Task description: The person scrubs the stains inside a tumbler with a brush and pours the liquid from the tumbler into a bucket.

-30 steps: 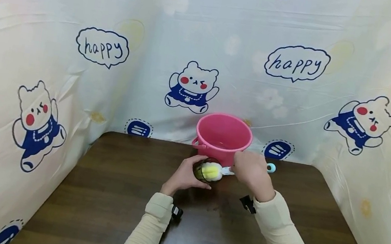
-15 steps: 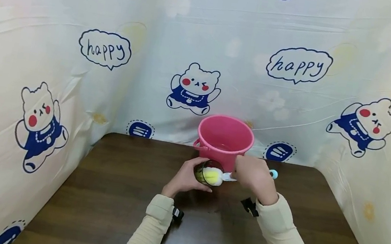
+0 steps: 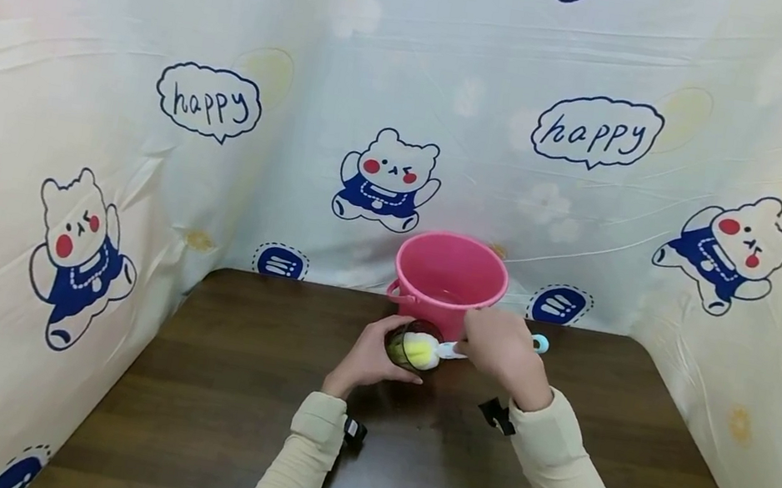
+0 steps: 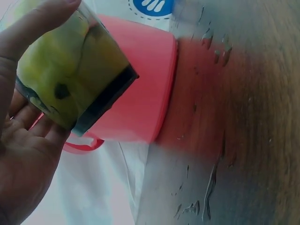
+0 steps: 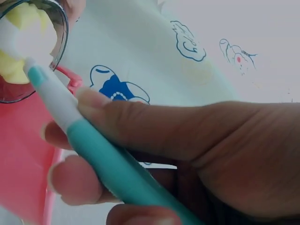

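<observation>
My left hand (image 3: 372,353) grips a clear, dark-tinted glass (image 4: 77,65) from its side, thumb and fingers curled round it. The glass lies tilted in the air, its mouth towards the right hand. Inside it sits the yellow and white sponge head (image 3: 419,350) of a cup brush. My right hand (image 3: 502,352) pinches the brush's teal and white handle (image 5: 101,150) between thumb and fingers. The handle's light blue end ring (image 3: 539,344) sticks out beyond the right hand. Just behind both hands stands a pink bucket (image 3: 449,274).
The brown wooden table (image 3: 247,391) has water drops (image 4: 206,187) on it near the bucket. A patterned cloth (image 3: 301,138) hangs behind the table and along both sides. The bucket's handle (image 3: 400,294) hangs at its left.
The brush and right hand have shifted slightly right, then back left, with the sponge staying in the glass. Both hands keep their hold. The whole head view has shifted a little.
</observation>
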`<state>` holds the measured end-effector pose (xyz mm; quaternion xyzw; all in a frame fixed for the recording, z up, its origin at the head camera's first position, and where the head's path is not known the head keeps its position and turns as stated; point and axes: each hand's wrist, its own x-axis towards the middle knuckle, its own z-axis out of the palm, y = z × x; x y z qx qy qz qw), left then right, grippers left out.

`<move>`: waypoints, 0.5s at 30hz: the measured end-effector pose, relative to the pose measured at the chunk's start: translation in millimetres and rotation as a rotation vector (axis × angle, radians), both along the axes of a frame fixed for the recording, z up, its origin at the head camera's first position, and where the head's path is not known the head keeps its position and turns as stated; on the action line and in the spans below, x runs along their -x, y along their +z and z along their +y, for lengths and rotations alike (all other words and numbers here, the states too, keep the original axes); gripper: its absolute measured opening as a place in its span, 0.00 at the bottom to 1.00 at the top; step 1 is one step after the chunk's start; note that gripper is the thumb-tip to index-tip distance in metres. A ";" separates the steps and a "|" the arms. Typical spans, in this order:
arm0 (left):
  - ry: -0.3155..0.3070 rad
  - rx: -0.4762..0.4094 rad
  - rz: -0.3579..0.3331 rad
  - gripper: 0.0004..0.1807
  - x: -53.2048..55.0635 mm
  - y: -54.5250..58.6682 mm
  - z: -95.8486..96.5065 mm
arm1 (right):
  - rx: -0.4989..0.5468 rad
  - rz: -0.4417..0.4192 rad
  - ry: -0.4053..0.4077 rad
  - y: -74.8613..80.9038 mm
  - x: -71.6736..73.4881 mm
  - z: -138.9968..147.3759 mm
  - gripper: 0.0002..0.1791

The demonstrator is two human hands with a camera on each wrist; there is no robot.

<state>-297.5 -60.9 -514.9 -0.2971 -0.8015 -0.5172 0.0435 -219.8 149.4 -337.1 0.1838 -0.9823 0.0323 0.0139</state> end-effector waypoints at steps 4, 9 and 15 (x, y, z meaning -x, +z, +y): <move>-0.010 0.003 -0.008 0.49 -1.0 0.7 0.8 | 0.045 -0.080 0.025 3.9 -0.3 7.6 0.20; -0.012 0.014 0.002 0.49 -0.9 1.3 2.4 | 0.069 -0.129 -0.045 3.9 5.2 12.4 0.17; -0.002 0.014 -0.001 0.48 -0.1 0.8 0.8 | -0.015 0.015 -0.044 -4.1 8.6 4.5 0.19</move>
